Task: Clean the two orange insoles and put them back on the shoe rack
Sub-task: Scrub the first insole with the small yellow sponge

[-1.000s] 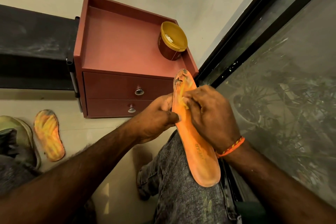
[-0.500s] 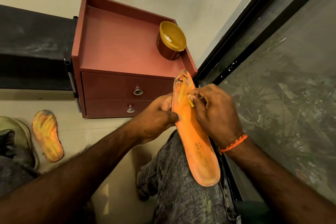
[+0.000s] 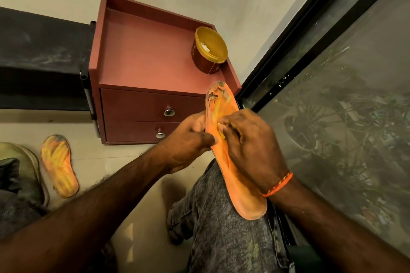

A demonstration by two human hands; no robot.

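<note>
Sitting low by the window, the person props an orange insole on a knee in grey mottled jeans, its heel end resting on the thigh and its dirty, blackened toe end pointing up toward the red drawer unit. The left hand grips the insole's left edge, thumb curled over the front and the other fingers wrapped behind it. The right hand, with an orange thread band at the wrist, lies over the insole's upper face, its fingers bunched together and pinching something small and yellowish against the surface; what that bit is I cannot tell. A second insole, streaked yellow and grimy at the toe, lies flat on the pale floor to the left, just beside a worn shoe. On top of the drawer unit stands a brown tub with a yellow inside and a dab of white in it.
</note>
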